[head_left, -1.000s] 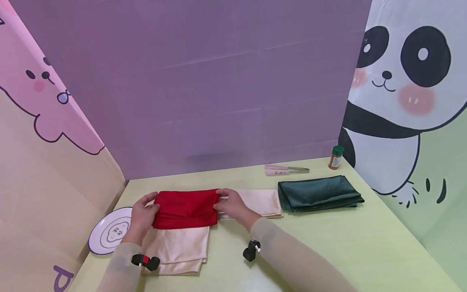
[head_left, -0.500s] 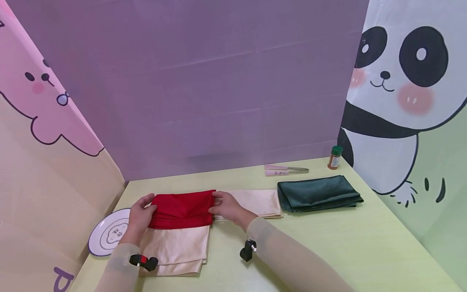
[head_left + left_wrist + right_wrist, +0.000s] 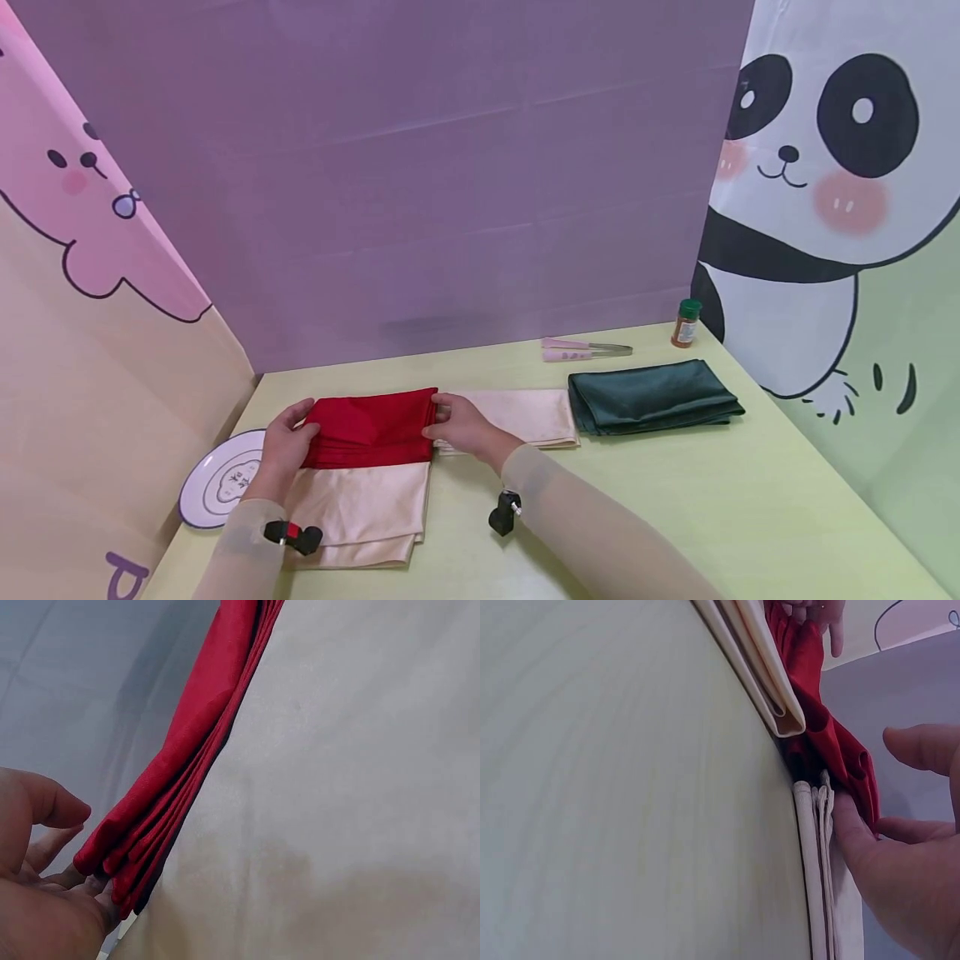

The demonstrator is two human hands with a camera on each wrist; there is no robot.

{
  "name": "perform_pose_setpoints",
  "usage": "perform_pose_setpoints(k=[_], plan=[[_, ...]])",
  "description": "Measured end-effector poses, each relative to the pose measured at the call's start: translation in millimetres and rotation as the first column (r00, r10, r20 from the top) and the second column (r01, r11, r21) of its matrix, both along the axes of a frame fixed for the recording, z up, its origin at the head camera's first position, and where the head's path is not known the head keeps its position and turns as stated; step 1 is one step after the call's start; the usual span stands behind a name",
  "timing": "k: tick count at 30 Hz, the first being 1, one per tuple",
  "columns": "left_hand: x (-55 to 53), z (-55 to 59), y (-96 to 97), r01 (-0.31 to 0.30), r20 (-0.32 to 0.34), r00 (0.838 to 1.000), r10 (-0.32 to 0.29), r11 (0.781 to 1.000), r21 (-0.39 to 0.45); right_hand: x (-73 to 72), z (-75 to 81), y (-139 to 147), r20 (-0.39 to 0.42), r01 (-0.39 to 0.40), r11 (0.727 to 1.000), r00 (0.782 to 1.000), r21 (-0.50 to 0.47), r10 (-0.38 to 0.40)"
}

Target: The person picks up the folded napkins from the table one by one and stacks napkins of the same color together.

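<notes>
A folded red cloth (image 3: 371, 429) spans the space between my two hands, its layers stacked along the near edge. At its left end is my left hand (image 3: 285, 442), thumb and fingers gripping the side; the left wrist view has the layered red edge (image 3: 161, 817) at the fingers. My right hand (image 3: 468, 429) pinches the right end, with one finger held off the cloth in the right wrist view. Close in front, a folded cream cloth (image 3: 360, 508) lies on the table, its back part overlapped by the red one. Another folded cream cloth (image 3: 528, 417) lies behind the right hand.
A dark green folded cloth (image 3: 652, 398) lies to the right of the cream one. Behind it are pink-handled tongs (image 3: 581, 350) and a green-capped jar (image 3: 686, 323). A blue-rimmed white plate (image 3: 206, 492) sits at the left, partly behind the left forearm. A purple wall (image 3: 480, 183) rises behind the table.
Both hands have shifted slightly left together with the red cloth, whose right end has moved off more of the back cream cloth. The other things lie as before.
</notes>
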State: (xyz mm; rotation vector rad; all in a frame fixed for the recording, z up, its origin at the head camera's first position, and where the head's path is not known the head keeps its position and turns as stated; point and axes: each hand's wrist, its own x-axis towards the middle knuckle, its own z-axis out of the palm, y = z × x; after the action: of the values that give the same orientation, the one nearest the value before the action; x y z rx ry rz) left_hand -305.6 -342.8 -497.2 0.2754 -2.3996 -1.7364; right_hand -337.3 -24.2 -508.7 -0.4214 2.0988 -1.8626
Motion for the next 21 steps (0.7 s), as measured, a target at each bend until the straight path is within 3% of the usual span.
perform_pose_setpoints(k=[9,21], plan=[[-4.8,-3.3,-0.7,0.029,0.04,0.999,-0.027,0.998,-0.06,-2.9,-2.4,-4.5,-0.025,0.019,0.999,1.0,0.045,-0.018],[-8.3,-1.7,0.4,0.064,0.052,0.997,-0.061,0.996,-0.064,-1.7,1.9,-2.4,-0.008,-0.014,0.997,1.0,0.072,0.015]])
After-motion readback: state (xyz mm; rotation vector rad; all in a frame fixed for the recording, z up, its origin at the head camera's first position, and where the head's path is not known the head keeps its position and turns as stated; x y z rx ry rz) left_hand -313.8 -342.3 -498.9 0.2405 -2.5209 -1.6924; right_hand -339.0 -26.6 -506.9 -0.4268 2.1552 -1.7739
